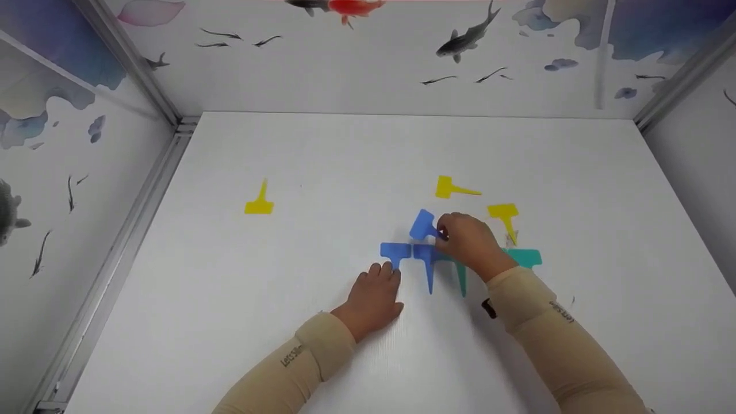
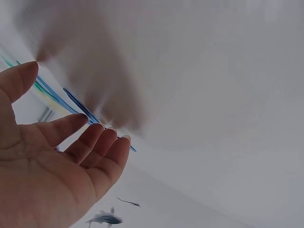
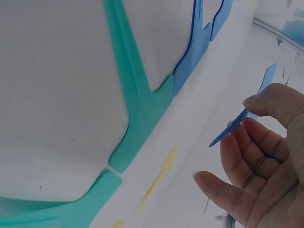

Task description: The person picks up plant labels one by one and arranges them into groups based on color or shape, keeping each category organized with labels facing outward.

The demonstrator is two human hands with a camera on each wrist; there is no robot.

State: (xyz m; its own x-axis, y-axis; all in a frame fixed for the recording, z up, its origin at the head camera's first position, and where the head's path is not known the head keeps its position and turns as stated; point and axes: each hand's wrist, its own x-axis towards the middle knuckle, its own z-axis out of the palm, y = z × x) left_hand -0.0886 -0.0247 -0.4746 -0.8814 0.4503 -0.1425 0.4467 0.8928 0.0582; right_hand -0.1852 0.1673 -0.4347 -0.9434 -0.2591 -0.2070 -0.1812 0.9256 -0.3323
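Observation:
My right hand [image 1: 468,241] pinches a blue T-shaped plant label [image 1: 423,223] by its stem, over the row of labels. In the right wrist view this held label [image 3: 232,128] slants between the fingers, its pointed end free. My left hand [image 1: 374,296] lies low on the table, fingertips touching the stem of another blue label [image 1: 395,250]. Right of that label lies a second blue label [image 1: 428,267], its point toward me. Beside it come a green label [image 3: 142,114] and a further green one [image 1: 526,257], both partly hidden by the right hand in the head view.
Beyond the right hand lie two yellow labels, one sideways [image 1: 444,187] and one pointing toward me [image 1: 503,211]. A third yellow label [image 1: 259,207] lies far left, stem away from me. White panels with painted fish [image 1: 466,40] border the white table [image 1: 230,276].

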